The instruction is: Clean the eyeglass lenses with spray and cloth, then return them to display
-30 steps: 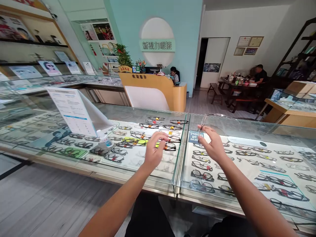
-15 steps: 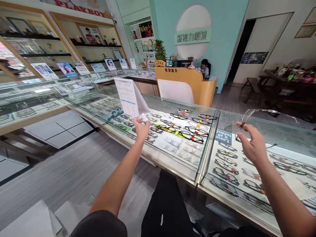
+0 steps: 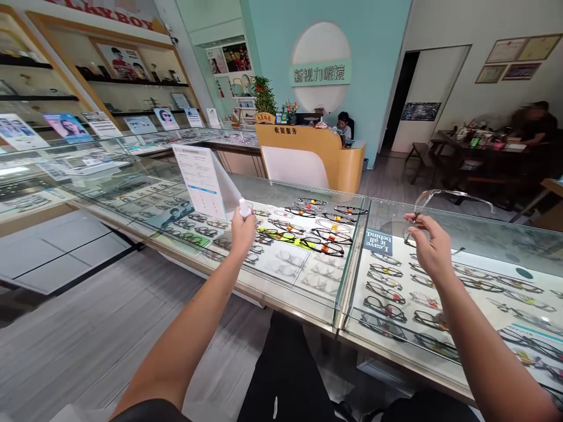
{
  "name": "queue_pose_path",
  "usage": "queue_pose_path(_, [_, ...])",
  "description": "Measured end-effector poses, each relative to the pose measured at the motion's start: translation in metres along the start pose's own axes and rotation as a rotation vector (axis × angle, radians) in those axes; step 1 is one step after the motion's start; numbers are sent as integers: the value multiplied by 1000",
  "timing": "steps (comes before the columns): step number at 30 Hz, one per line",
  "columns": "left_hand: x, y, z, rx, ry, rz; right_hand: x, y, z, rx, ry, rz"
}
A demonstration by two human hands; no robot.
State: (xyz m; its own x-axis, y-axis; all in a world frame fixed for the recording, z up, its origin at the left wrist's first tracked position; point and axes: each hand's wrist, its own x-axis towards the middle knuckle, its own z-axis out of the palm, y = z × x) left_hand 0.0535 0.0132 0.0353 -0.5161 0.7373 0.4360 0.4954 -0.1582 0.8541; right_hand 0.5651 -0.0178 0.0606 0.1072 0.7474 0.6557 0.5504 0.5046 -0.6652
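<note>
My left hand [image 3: 243, 233] is closed around a small white bottle [image 3: 244, 207], whose top pokes out above the fingers. It is over the glass display counter [image 3: 281, 296], just right of a folded white sign [image 3: 200, 181]. My right hand [image 3: 433, 246] pinches a pair of eyeglasses [image 3: 423, 201] with clear temples between thumb and fingers, above the right-hand part of the counter. One temple stretches to the right in the air; the lenses are partly hidden by the fingers. Beneath the glass lie rows of eyeglass frames [image 3: 385, 308] and a blue card [image 3: 379, 241].
A wooden cashier desk [image 3: 303, 138] stands beyond the counter, with a person [image 3: 344, 126] seated behind it. Another person [image 3: 534, 126] is at a dark table [image 3: 479, 143] at the far right. Lit shelves [image 3: 127, 88] line the left wall.
My left hand has closed on the white bottle, from open fingers beside it. My right hand keeps hold of the eyeglasses. The view has turned to the right.
</note>
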Motion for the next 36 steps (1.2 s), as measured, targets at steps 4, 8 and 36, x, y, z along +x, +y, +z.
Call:
queue_pose_path(4, [-19, 80, 52, -401, -297, -23, 5, 7, -2, 154, 7, 81])
queue_pose_path(8, [-46, 157, 115, -690, -687, -107, 10, 15, -4, 271, 3, 118])
queue_pose_path(36, [-121, 172, 226, -631, -996, -143, -7, -34, 13, 480, -390, 178])
